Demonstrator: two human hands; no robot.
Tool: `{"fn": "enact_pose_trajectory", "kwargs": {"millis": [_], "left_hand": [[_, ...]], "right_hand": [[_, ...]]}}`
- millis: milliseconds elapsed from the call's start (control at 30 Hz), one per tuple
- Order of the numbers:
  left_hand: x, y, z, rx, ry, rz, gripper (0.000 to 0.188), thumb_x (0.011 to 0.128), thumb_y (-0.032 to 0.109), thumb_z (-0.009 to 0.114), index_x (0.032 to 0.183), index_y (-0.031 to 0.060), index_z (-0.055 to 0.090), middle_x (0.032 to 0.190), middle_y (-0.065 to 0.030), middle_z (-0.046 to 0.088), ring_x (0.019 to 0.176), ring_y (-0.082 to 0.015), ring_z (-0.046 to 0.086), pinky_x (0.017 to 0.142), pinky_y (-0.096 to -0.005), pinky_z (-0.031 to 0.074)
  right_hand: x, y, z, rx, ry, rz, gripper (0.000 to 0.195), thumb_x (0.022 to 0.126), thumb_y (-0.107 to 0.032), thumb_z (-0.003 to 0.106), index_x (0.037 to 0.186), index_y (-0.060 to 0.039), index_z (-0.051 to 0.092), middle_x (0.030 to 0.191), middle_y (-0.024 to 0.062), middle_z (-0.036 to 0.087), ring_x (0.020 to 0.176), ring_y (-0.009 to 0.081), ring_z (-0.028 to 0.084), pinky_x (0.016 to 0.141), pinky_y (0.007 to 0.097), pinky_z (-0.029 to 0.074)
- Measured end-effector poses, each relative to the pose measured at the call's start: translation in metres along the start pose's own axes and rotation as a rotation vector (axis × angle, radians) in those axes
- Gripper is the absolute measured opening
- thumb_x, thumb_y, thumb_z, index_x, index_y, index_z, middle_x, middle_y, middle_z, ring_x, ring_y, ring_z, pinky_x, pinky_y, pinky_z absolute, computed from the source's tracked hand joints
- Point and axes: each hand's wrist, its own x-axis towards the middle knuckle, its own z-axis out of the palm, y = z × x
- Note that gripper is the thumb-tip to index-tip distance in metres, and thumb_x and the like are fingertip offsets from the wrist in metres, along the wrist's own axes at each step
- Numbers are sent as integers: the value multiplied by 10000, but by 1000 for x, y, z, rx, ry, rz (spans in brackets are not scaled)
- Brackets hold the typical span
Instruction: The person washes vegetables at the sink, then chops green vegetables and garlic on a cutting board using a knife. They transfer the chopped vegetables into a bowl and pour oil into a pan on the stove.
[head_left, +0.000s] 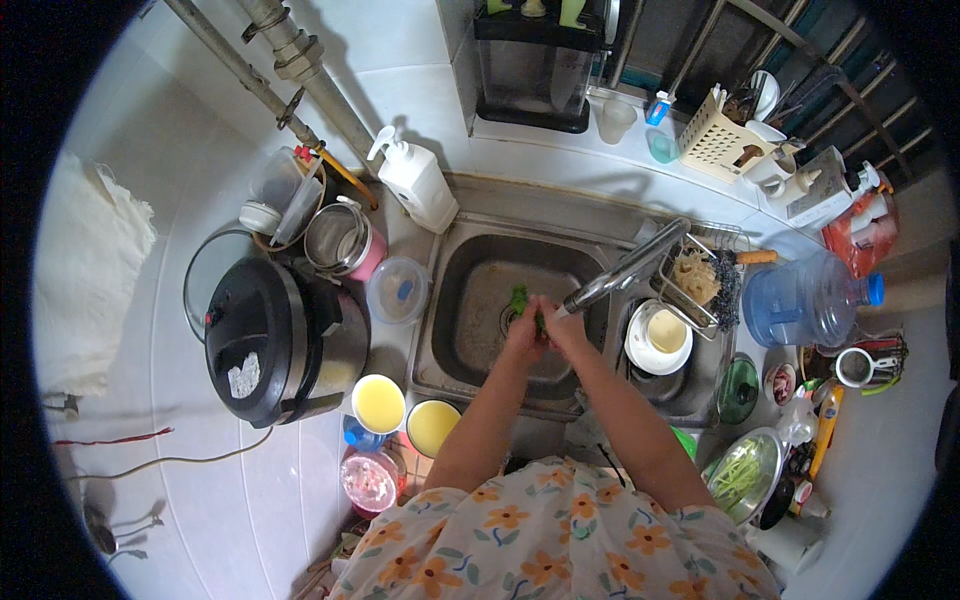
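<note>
Both my hands are together over the large steel basin (469, 360), just under the spout of the chrome faucet (622, 266). Between them is a small bunch of leafy green herbs (519, 298); its leaves poke out past the fingers of my left hand (527, 331). My right hand (564, 328) presses in from the other side, close against the faucet tip. Most of the stems are hidden by the fingers. Whether water is running cannot be made out.
White bowls (645, 349) sit in the smaller basin, below a wire rack (694, 289) with scrubbers. A black electric pressure cooker (259, 337) and a white pump bottle (420, 180) stand left. At right are a water jug (795, 300) and a metal bowl of cut green stems (742, 476).
</note>
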Motion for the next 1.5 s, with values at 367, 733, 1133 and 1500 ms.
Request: {"fn": "enact_pose_trajectory", "kwargs": {"millis": [367,733,1133,1500], "left_hand": [[14,21,19,-272,-150,-144,598,1037,567,317,1041,29,579,891,-133,670,698,-255,660,475,-346,544],[23,2,-7,-389,-412,-250,487,1028,367,216,1010,49,586,815,-98,647,467,-224,524,291,-342,366],[28,-2,0,-317,-205,-39,274,1024,205,382,1071,38,595,871,-129,633,723,-249,625,627,-379,552],[-4,-37,20,394,120,491,395,1055,346,436,1199,-2,553,1088,-128,616,990,-269,608,834,-425,474]], "right_hand": [[-42,5,-38,711,-522,-229,522,1049,-403,477,1393,-11,449,1154,101,619,967,224,652,870,387,566],[-11,33,-19,201,-108,-330,387,998,-334,585,940,38,675,731,100,670,680,190,649,632,356,510],[-10,32,-35,-239,61,-396,386,1011,-312,521,1022,35,690,821,244,694,727,361,699,691,424,547],[39,12,3,85,-44,-90,595,913,-449,649,1209,63,583,1216,274,615,1229,388,552,1050,454,405]]}}
